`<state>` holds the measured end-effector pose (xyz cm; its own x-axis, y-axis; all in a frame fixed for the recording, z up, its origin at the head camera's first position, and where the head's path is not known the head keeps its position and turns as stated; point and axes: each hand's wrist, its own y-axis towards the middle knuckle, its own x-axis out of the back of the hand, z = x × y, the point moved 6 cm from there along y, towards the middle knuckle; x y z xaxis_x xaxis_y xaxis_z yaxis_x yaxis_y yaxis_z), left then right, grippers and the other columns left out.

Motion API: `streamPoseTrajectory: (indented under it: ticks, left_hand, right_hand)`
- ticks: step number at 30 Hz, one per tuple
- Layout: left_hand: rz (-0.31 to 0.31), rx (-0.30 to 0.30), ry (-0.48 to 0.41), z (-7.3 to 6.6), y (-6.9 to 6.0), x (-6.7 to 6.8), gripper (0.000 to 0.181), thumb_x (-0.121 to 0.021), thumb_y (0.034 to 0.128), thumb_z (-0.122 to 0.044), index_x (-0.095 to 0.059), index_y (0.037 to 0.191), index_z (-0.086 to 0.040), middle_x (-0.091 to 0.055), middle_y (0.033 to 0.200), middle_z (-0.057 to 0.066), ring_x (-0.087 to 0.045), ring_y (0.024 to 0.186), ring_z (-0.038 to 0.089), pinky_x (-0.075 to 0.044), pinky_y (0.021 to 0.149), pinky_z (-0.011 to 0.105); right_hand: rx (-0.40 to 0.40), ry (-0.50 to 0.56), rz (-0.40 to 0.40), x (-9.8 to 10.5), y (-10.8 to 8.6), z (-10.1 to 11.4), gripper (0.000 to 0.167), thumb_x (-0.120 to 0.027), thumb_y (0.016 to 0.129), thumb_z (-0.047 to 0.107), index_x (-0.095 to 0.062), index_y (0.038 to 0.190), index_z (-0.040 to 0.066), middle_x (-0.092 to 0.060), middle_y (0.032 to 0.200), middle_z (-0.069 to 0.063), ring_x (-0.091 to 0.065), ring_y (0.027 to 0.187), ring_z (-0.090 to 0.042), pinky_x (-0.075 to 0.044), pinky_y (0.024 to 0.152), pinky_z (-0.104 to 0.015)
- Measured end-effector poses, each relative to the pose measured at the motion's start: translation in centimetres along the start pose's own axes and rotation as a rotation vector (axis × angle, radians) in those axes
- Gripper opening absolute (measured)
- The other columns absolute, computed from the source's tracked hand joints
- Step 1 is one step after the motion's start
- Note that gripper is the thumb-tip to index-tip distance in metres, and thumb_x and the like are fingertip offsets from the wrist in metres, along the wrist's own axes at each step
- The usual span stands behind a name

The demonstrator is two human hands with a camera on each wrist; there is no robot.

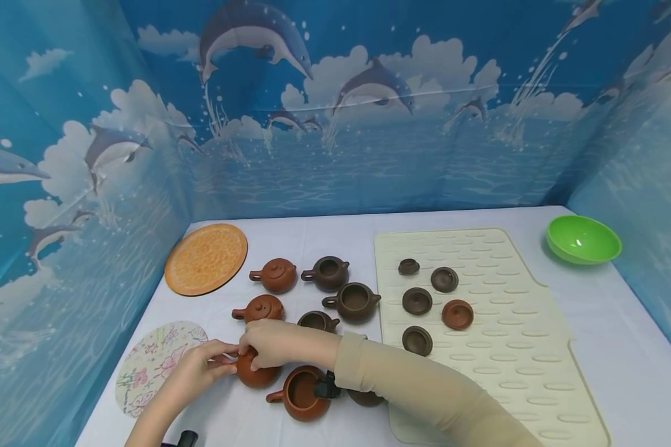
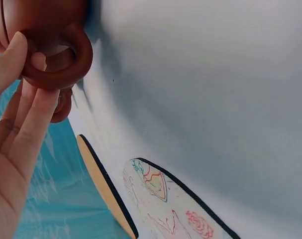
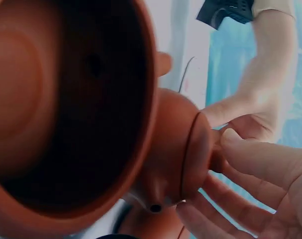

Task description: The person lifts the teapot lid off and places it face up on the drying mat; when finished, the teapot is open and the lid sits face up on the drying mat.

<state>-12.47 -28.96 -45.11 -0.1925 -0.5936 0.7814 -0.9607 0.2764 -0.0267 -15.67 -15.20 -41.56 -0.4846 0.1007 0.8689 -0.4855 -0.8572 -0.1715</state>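
A reddish-brown clay teapot (image 1: 256,376) stands at the front left of the white table, partly covered by the hands. My left hand (image 1: 197,370) holds its loop handle (image 2: 83,52) between thumb and fingers. From above, my right hand (image 1: 273,343) pinches the knob of the lid (image 3: 196,157), which sits on the pot. Close by on the right is a lidless reddish teapot (image 1: 304,395), looming large in the right wrist view. Two lidded reddish teapots (image 1: 264,307) (image 1: 279,275) stand behind. Dark lidless teapots (image 1: 356,302) (image 1: 328,274) are to their right, one partly behind my right arm.
Several dark lids (image 1: 417,301) and one reddish lid (image 1: 458,315) lie on a cream mat (image 1: 503,360) at right. A green bowl (image 1: 584,240) stands at the far right. An orange round mat (image 1: 205,259) and a floral round mat (image 1: 155,366) lie at left.
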Motion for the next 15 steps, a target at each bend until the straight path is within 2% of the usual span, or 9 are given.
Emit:
streamPoseTrajectory:
  ticks: [7,11,15]
  left_hand:
    - [0.044,0.012,-0.004,0.29,0.1,0.13,0.028,-0.079,0.0777,-0.001,-0.073,0.105,-0.002,-0.073,0.1,0.011,-0.069,0.079,0.004,-0.058,0.071,0.021]
    - [0.052,0.02,-0.015,0.59,0.17,0.13,0.027,-0.079,0.0773,-0.002,-0.074,0.104,-0.002,-0.073,0.098,0.01,-0.067,0.078,0.001,-0.057,0.07,0.02]
    - [0.059,0.018,-0.016,0.49,0.24,0.08,0.026,-0.08,0.0772,-0.004,-0.075,0.102,-0.002,-0.074,0.094,0.008,-0.065,0.076,-0.001,-0.057,0.068,0.02]
  right_hand:
    - [-0.005,-0.087,-0.038,-0.48,0.37,0.17,0.021,-0.077,0.086,0.019,-0.075,0.107,0.018,-0.067,0.104,0.007,-0.06,0.097,-0.002,-0.047,0.082,-0.01]
    - [-0.007,-0.08,-0.074,-0.25,0.34,0.33,0.014,-0.078,0.085,0.019,-0.075,0.098,0.019,-0.069,0.095,0.008,-0.06,0.093,-0.002,-0.046,0.08,-0.009]
    - [-0.04,-0.046,-0.095,-0.12,0.16,0.37,0.01,-0.078,0.084,0.019,-0.07,0.088,0.018,-0.066,0.084,0.01,-0.056,0.083,-0.001,-0.043,0.071,-0.01]
